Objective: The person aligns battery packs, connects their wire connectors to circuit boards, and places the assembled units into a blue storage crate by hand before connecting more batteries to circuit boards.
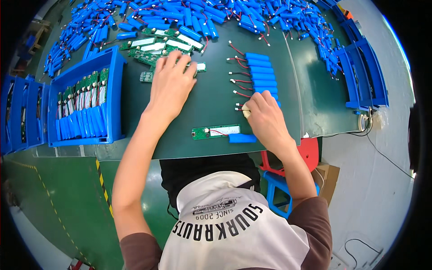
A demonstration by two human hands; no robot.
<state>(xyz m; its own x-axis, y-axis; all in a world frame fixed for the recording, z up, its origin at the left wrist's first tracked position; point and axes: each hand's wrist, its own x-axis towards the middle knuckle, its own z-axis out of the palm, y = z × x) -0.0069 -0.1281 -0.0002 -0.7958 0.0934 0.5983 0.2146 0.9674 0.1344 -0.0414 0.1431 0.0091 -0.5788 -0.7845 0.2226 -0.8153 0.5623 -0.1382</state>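
Blue cylindrical cells [263, 74] lie in a neat row on the dark green table [207, 108] in the head view, and the right hand [265, 118] rests at the near end of this row, its fingers curled on the lowest cell and its thin red wire; how firmly they pinch, I cannot tell. The left hand [171, 83] lies flat and open on the green circuit boards [155, 47], gripping nothing. A careless pull could tear a wire or push the row out of line, and the finished board with cell [222, 132] near the table edge could be swept off by a forearm.
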